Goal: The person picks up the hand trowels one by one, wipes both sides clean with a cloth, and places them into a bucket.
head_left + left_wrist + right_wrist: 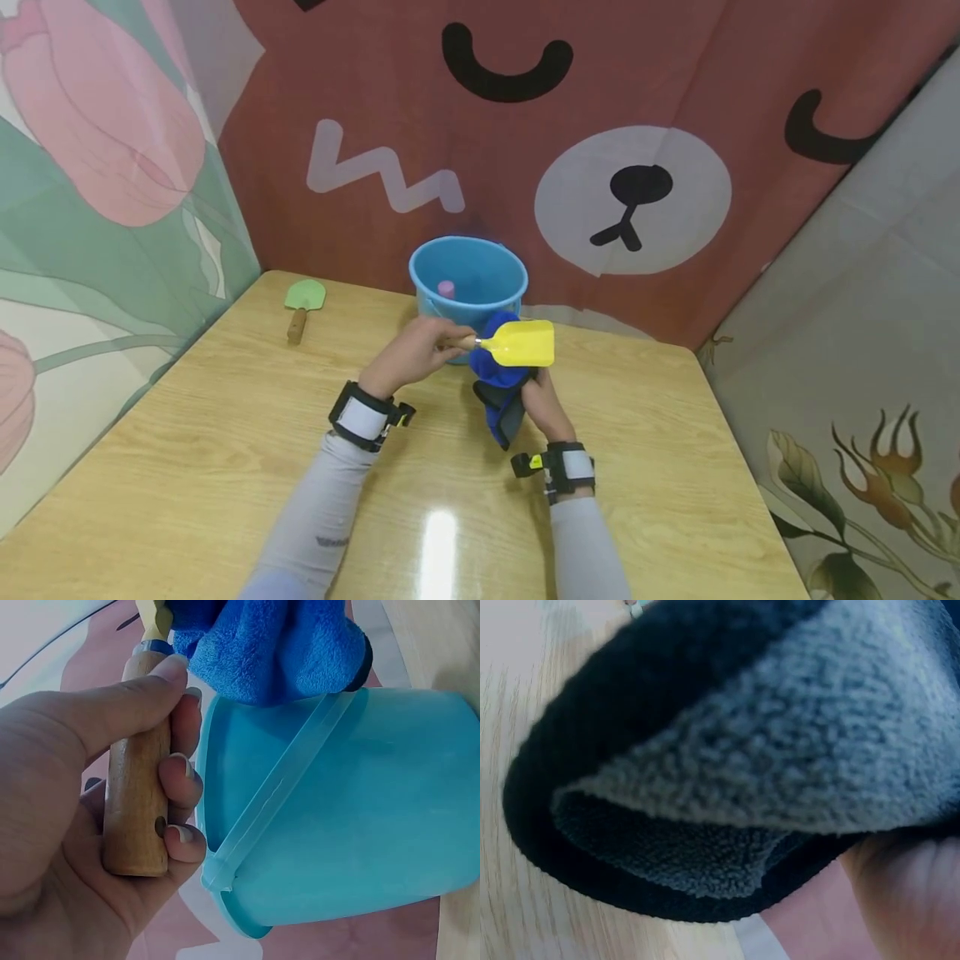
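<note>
My left hand [408,354] grips the wooden handle [139,795] of a small yellow toy shovel [525,343], its thumb along the handle and fingers curled round. The blade points right, in front of a blue and grey fleecy cloth [487,367] with black edging. My right hand [546,406] holds this cloth from the right side; its fingers are mostly hidden by fabric. Folded grey cloth [795,735] fills much of the right wrist view. Just beyond both hands stands a light-blue bucket [468,312], upright, with a pink object [446,289] inside.
A green toy shovel [303,300] with a wooden handle lies at the back left of the wooden table [225,433]. Printed curtains [360,100] hang close behind the table and along both sides. The bucket's handle [281,787] hangs down its near side.
</note>
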`<move>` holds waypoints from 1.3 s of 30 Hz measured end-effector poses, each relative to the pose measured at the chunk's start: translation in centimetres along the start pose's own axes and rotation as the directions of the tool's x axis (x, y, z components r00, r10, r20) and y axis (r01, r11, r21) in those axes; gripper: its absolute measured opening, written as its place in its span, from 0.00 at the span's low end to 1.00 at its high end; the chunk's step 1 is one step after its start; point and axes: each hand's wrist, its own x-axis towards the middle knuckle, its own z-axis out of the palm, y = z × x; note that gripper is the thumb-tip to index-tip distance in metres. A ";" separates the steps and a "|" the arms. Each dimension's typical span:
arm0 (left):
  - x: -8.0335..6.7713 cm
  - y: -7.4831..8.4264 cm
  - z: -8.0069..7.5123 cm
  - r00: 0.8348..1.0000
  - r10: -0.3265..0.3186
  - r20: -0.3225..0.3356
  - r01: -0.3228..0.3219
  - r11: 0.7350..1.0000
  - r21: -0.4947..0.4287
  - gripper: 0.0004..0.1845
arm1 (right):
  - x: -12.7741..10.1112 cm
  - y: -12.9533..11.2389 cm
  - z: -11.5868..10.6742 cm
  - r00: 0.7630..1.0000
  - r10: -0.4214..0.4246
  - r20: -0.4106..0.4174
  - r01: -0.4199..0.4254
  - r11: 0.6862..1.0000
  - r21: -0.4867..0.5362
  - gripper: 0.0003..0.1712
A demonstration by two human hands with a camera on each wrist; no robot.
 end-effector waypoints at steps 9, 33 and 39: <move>0.1 0.4 0.1 0.999 -0.035 0.009 0.035 0.999 0.026 0.15 | -0.1 -0.1 -0.2 0.999 0.037 -0.012 -0.037 0.999 -0.013 0.22; -0.1 -0.2 -0.1 0.998 -0.047 0.031 0.048 0.999 -0.003 0.09 | -0.1 -0.4 -1.1 0.980 -0.187 -0.065 0.188 0.982 0.022 0.15; -0.2 -0.4 -0.3 0.998 -0.054 0.036 0.055 0.998 -0.027 0.10 | -0.2 -0.4 -1.4 0.983 -0.172 -0.065 0.174 0.984 0.035 0.13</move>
